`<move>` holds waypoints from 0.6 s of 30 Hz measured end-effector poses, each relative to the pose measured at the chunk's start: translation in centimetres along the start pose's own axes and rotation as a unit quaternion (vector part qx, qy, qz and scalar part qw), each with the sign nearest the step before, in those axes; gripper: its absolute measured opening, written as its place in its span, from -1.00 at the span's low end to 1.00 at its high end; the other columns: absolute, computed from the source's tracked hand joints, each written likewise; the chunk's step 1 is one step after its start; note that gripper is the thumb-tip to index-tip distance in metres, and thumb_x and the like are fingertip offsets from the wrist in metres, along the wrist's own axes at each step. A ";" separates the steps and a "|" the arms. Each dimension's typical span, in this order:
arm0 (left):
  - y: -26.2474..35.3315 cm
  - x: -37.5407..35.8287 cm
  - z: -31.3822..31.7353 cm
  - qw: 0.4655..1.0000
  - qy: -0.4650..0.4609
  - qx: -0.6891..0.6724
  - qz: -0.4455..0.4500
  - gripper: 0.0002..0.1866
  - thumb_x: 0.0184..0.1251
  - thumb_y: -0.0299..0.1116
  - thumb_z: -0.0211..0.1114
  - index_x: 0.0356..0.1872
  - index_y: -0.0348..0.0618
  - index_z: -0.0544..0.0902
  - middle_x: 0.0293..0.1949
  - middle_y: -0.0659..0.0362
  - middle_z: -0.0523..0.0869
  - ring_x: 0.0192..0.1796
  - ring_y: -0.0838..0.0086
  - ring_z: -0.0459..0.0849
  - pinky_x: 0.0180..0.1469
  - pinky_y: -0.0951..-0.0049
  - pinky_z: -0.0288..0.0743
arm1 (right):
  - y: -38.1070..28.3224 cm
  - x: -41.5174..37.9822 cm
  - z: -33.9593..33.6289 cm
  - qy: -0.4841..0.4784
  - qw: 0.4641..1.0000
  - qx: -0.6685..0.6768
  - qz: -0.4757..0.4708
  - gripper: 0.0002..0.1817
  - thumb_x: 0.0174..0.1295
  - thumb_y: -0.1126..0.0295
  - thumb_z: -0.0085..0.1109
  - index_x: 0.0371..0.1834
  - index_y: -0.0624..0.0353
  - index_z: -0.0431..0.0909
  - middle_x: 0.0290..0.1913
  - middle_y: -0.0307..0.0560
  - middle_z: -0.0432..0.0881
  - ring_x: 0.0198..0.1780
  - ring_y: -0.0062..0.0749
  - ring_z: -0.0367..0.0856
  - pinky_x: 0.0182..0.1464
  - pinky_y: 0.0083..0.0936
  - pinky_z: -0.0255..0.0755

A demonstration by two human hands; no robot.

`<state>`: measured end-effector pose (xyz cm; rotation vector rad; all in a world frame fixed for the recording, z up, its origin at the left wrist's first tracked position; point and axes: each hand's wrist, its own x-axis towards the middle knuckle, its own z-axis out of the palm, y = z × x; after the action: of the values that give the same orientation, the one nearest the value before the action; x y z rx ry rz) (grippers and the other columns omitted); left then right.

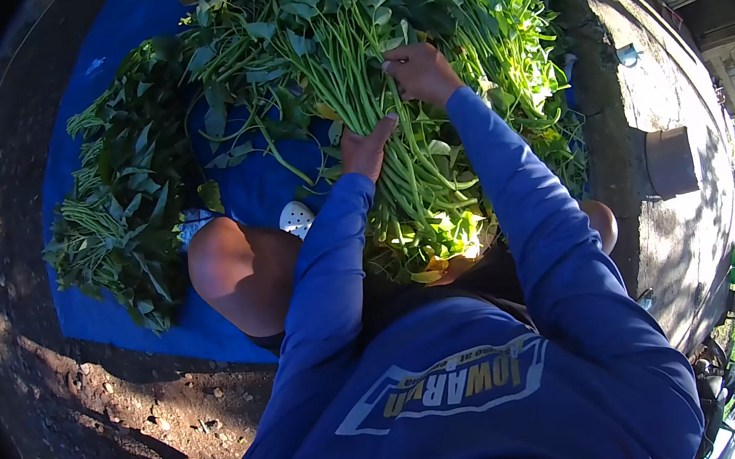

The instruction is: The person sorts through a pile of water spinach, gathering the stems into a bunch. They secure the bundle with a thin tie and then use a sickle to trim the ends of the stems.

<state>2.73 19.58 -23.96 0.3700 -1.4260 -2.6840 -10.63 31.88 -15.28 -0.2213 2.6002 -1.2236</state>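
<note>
Blue long-sleeved shirt w/ chest print, white & gold letters in a white outline, upside down to the cam.; "WAR" was approx. the clearest part, & the smaller line couldn't be read. L hand: forearm reached fwd, fingers wrapped round the lower stems of a green stem bundle, thumb lying along its R side. R hand: arm extended, wrist bent inward, fingers curled w/ tips at the bundle's R side; whether a stem was pinched b/w them couldn't be told. The bundle was held above the blue tarp, leafy tops toward the tarp's far edge, stems slanting back b/w the person's bent knees. Leafy heap: spread along the far & R edges. Tied-looking bunches: stacked along the L edge, reaching nr the near-L corner. White perforated shoe: just beside the L knee. Yellowed leaves: b/w the knees, below the stem ends.
</note>
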 end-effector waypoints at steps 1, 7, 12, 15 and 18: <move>0.6 -0.2 0.2 1.000 0.001 0.009 -0.003 -0.45 0.27 -0.29 0.66 0.24 -0.20 0.69 0.05 0.18 0.81 0.00 0.49 0.77 0.12 0.38 0.68 | -0.6 -0.3 0.2 -0.013 0.999 0.029 0.025 -0.57 0.34 0.13 0.35 0.15 0.13 0.81 0.03 0.17 0.85 0.07 0.05 0.84 0.24 -0.20 0.66; -1.1 0.6 0.0 0.999 -0.022 0.040 0.027 -0.44 0.21 -0.28 0.68 0.20 -0.22 0.70 0.05 0.18 0.80 -0.01 0.46 0.77 0.13 0.34 0.67 | -0.8 -1.7 1.5 -0.021 0.993 0.113 0.032 -0.60 0.29 0.15 0.39 0.08 0.16 0.83 -0.16 0.12 0.87 -0.20 -0.14 0.88 -0.03 -0.29 0.74; -0.1 1.0 -0.6 0.998 -0.005 0.057 -0.030 -0.48 0.23 -0.22 0.65 0.16 -0.20 0.71 -0.03 0.17 0.81 -0.08 0.41 0.79 0.04 0.31 0.71 | -2.4 -10.4 -4.3 -0.013 0.991 -0.129 -0.032 -0.59 0.28 0.10 0.45 -0.04 0.24 0.81 -0.11 0.03 0.85 -0.14 -0.22 0.84 0.02 -0.33 0.69; -0.5 1.0 -1.0 0.988 -0.027 0.033 -0.147 -0.52 0.32 -0.12 0.57 0.15 -0.15 0.70 -0.09 0.15 0.82 -0.18 0.36 0.81 -0.08 0.26 0.75 | 1.5 -15.1 -0.5 -0.012 0.985 -0.153 -0.079 -0.64 0.33 0.10 0.38 -0.14 0.21 0.81 -0.18 0.13 0.81 -0.16 -0.02 0.80 0.00 -0.19 0.65; -0.8 0.9 -1.2 0.967 -0.038 -0.005 -0.252 -0.51 0.34 -0.09 0.56 0.16 -0.13 0.69 -0.10 0.14 0.81 -0.17 0.34 0.82 -0.07 0.26 0.75 | 4.6 -16.0 3.1 0.078 0.991 -0.065 -0.087 -0.68 0.39 0.14 0.32 -0.17 0.22 0.78 -0.22 0.19 0.78 -0.16 0.11 0.78 -0.01 -0.09 0.61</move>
<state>2.19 18.88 -25.48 0.7237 -1.5060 -3.1233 5.48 36.41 -18.05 -0.4009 2.8525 -1.1695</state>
